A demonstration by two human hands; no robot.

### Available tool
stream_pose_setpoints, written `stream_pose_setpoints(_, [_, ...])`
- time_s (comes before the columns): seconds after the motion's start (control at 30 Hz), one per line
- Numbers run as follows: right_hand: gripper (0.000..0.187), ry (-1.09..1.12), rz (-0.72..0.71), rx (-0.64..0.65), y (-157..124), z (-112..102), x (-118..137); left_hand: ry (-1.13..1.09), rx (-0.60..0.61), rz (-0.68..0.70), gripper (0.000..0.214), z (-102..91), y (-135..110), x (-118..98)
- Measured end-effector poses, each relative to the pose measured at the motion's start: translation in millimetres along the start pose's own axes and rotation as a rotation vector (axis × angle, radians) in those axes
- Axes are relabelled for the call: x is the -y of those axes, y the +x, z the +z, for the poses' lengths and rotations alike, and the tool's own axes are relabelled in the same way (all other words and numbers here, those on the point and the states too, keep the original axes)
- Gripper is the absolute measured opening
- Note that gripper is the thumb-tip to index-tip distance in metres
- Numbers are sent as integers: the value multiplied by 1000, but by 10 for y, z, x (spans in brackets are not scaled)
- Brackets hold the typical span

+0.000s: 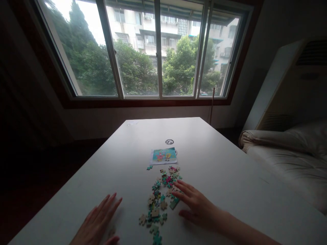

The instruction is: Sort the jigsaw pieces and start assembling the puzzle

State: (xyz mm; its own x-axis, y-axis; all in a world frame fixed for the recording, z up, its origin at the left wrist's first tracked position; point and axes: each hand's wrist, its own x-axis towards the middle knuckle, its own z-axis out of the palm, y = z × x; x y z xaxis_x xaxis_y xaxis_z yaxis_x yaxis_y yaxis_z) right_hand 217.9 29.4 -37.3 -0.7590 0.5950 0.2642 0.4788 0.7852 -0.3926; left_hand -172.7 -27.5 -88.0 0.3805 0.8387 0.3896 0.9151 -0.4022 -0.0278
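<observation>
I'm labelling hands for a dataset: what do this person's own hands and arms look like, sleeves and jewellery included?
The left hand and right hand are ungloved, with slender fingers. The right forearm is bare, without visible sleeve, watch or bracelet. No rings show. The left arm lies out of frame; nail detail is too small to judge.

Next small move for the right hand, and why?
I'd probably spread the puzzle pieces apart with the right hand: it is at their right edge, fingers extended. Many pieces overlap and some show plain tan sides, so loosening them should make it easier to turn those over and compare them with the picture sheet beyond.
</observation>
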Motion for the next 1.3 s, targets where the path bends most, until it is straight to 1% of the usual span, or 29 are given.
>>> stream_pose_setpoints(0.07, [50, 3, 97, -117, 3, 71, -77, 12, 31, 46, 69, 12, 49, -108])
stream_pose_setpoints(0.13, [51, 13, 205, -194, 22, 117, -162, -3, 94, 119, 70, -19, 221, -274])
stream_pose_setpoints(0.17, [53, 17, 246, -206, 40, 127, -204, -27, 96, 132, 69, -42, 331, -377])
stream_pose_setpoints(0.2, [56, 16, 274, -202, 65, 127, -242, -65, 70, 151, 69, -63, 442, -490])
stream_pose_setpoints(0.27, [62, -4, 279, -148, 130, 108, -299, -155, 91, 218, 72, -87, 641, -735])
stream_pose_setpoints(0.3, [62, -20, 257, -102, 168, 94, -316, -196, 127, 280, 74, -87, 718, -855])
stream_pose_setpoints(0.33, [59, -36, 227, -53, 205, 81, -324, -238, 159, 408, 75, -80, 776, -962])
stream_pose_setpoints(0.37, [55, -49, 198, -11, 241, 72, -324, -268, 175, 541, 64, -68, 818, -1051])
stream_pose_setpoints(0.4, [50, -58, 172, 19, 273, 67, -317, -285, 199, 603, 51, -57, 846, -1113])
stream_pose_setpoints(0.43, [46, -61, 152, 34, 300, 68, -305, -303, 221, 629, 46, -49, 863, -1145])
stream_pose_setpoints(0.47, [43, -60, 136, 35, 320, 73, -290, -318, 238, 619, 47, -46, 872, -1147])
stream_pose_setpoints(0.53, [38, -45, 90, 17, 339, 88, -255, -323, 254, 517, 49, -53, 880, -1074])
stream_pose_setpoints(0.6, [34, -9, 32, -11, 334, 96, -222, -294, 254, 400, 48, -62, 884, -948])
stream_pose_setpoints(0.63, [32, 17, 17, -37, 324, 95, -207, -271, 243, 344, 46, -61, 886, -888])
stream_pose_setpoints(0.7, [30, 71, 35, -118, 293, 82, -177, -221, 193, 231, 42, -47, 891, -821])
stream_pose_setpoints(0.77, [23, 103, 81, -206, 259, 62, -147, -196, 124, 171, 40, -30, 907, -856])
stream_pose_setpoints(0.8, [19, 102, 97, -234, 243, 54, -134, -203, 101, 178, 41, -27, 923, -912])
stream_pose_setpoints(0.83, [14, 90, 104, -246, 229, 49, -122, -228, 87, 214, 41, -29, 946, -988])
stream_pose_setpoints(0.9, [9, 48, 99, -230, 212, 55, -114, -305, 98, 290, 43, -52, 1009, -1165])
stream_pose_setpoints(0.97, [9, 7, 96, -202, 204, 81, -133, -372, 114, 323, 44, -88, 1081, -1318])
stream_pose_setpoints(1.03, [10, -23, 116, -195, 200, 115, -177, -422, 135, 336, 37, -125, 1131, -1398])
stream_pose_setpoints(1.1, [9, -43, 159, -218, 194, 142, -224, -468, 141, 330, 25, -150, 1141, -1399])
stream_pose_setpoints(1.13, [12, -49, 180, -239, 190, 150, -241, -494, 137, 319, 20, -156, 1132, -1379])
stream_pose_setpoints(1.2, [14, -45, 197, -280, 179, 154, -247, -548, 122, 281, 16, -155, 1097, -1327])
stream_pose_setpoints(1.3, [13, -24, 135, -269, 171, 151, -198, -579, 82, 176, 11, -132, 1050, -1288])
